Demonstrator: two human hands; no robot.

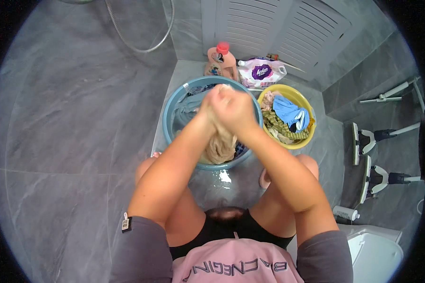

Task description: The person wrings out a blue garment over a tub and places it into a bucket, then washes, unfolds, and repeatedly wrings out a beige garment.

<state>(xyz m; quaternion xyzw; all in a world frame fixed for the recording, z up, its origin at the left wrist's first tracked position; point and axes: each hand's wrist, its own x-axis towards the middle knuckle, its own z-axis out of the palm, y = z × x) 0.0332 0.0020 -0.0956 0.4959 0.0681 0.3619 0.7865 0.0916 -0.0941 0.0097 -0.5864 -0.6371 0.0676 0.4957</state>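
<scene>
Over the blue basin (166, 118), my left hand (211, 102) and my right hand (237, 107) are pressed together, slightly blurred. Both are closed round a wet-looking beige cloth (220, 147), a piece of which shows between the fingers. The rest of it hangs below my hands into the basin. Beside it in the basin lie grey-blue fabric (186, 106) and a dark patterned cloth, partly hidden by my hands and forearms.
Right of the basin stands a yellow tub (288, 145) heaped with clothes, a blue garment (288, 111) on top. Behind are a pink bottle with a red cap (222, 63) and a white-purple detergent jug (262, 72). Two flat mops (375, 137) lean at the right; a shower hose (127, 42) hangs at the back left.
</scene>
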